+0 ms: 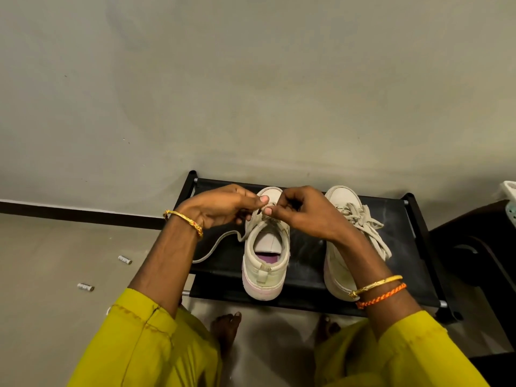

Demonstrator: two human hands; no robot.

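Two off-white sneakers stand on a low black shoe rack (304, 275), toes toward the wall. Over the left sneaker (264, 272), which has a pink sole and insole, my left hand (223, 206) and my right hand (301, 212) meet above the eyelets. Each hand pinches the sneaker's grey lace (215, 247) between thumb and fingers. A long loose end of that lace trails left across the rack. The right sneaker (342, 202) stands beside it with its laces lying in loose loops; my right forearm covers its heel.
A grey wall rises right behind the rack, with a dark skirting strip (83, 213) at its foot. Two small cylinders (124, 259) (85, 287) lie on the floor to the left. Dark furniture (480, 261) and a pale basket edge (509, 202) stand at the right. My bare feet (226, 329) are in front of the rack.
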